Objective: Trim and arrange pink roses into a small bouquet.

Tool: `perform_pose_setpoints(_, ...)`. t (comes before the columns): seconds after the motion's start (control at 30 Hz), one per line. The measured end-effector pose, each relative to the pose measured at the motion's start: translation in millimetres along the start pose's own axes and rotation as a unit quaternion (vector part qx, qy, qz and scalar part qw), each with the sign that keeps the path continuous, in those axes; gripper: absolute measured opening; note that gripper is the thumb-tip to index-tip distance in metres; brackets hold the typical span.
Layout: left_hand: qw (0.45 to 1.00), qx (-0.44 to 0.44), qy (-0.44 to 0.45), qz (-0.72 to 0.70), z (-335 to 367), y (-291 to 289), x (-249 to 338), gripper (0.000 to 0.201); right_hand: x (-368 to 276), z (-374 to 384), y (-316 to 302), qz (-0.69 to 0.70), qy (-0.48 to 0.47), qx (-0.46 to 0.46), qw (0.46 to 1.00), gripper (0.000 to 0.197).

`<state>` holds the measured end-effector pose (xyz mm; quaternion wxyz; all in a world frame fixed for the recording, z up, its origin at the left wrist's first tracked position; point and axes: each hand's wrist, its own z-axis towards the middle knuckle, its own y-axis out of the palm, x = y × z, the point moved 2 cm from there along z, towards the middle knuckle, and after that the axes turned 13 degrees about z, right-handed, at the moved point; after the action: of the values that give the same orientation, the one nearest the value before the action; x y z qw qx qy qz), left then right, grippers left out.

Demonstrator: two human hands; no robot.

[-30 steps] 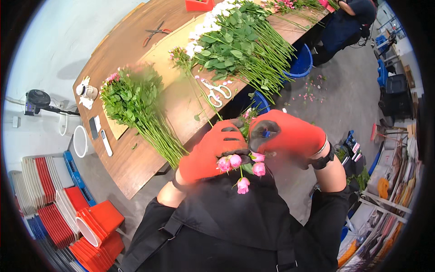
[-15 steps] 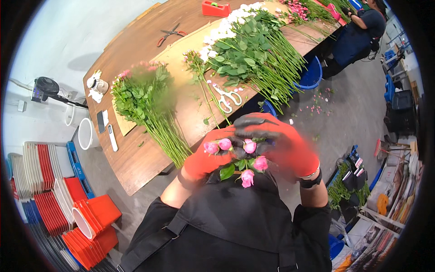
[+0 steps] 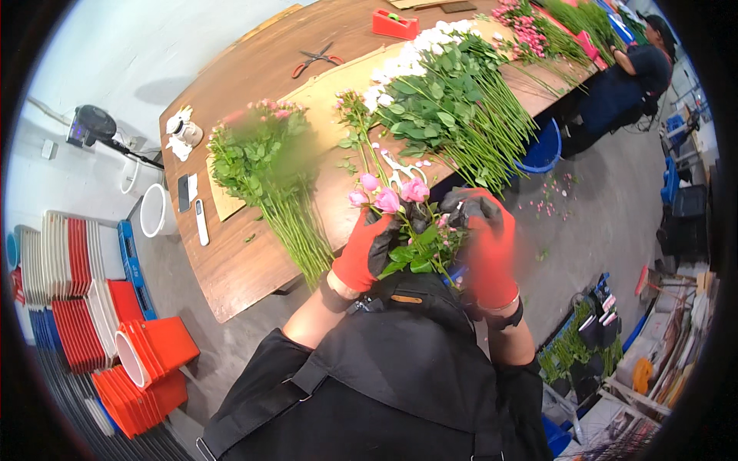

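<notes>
My left hand (image 3: 363, 252), in a red glove with black palm and fingers, is closed around a spray of pink roses (image 3: 388, 201) in front of my chest. The blooms point up toward the table, and green leaves (image 3: 420, 252) with small buds hang below them. On the spray's right side, my right hand (image 3: 492, 250), gloved the same way, has its fingers curled in a pinch; what they grip is too small to make out. White-handled scissors (image 3: 400, 170) lie on the table just beyond the blooms, partly covered by them.
On the wooden table (image 3: 231, 288) lie a pink rose bunch (image 3: 269, 165), white roses (image 3: 427, 46), red-handled shears (image 3: 317, 60) and a red tape dispenser (image 3: 395, 24). A blue bucket (image 3: 544, 146) stands beyond its edge. Another person (image 3: 626, 84) works far right. Stacked orange buckets (image 3: 154, 353) stand left.
My hands have moved apart, the right one drawing back from the blooms. The roses have swung from pointing toward me to pointing up and away. The whole view has shifted slightly.
</notes>
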<state>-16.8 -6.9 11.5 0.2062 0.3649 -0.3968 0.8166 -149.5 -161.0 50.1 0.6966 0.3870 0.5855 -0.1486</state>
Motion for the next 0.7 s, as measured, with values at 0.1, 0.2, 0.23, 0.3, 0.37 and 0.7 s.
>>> perform_pose_setpoints(0.1,0.896,-0.024,-0.227,-0.381,-6.8,-3.4,-18.3,0.029,-6.5,7.8,6.6,-0.084,-0.057,-0.042,0.994,0.025)
perform_pose_setpoints(0.2,0.836,0.014,-0.166,-0.523,-1.3,4.4,-19.0,0.035,-3.7,2.5,3.2,-0.096,-0.045,-0.057,0.993,0.029)
perform_pose_setpoints(0.23,0.961,-0.01,-0.155,-0.227,-7.8,-4.2,-16.1,0.048,-3.3,0.4,5.5,-0.111,-0.082,-0.053,0.989,0.033)
perform_pose_setpoints(0.3,0.969,-0.038,-0.148,-0.193,-10.0,-9.6,-15.8,0.054,-3.8,-2.6,11.9,-0.127,-0.12,-0.046,0.984,0.036)
perform_pose_setpoints(0.37,0.975,-0.068,-0.139,-0.159,-9.8,-13.0,-13.3,0.061,-7.2,-5.1,23.7,-0.126,-0.146,-0.038,0.981,0.045)
perform_pose_setpoints(0.7,0.793,0.041,-0.335,-0.507,1.2,-9.4,23.2,0.048,-6.1,2.3,40.5,0.04,-0.018,-0.066,0.997,0.045)
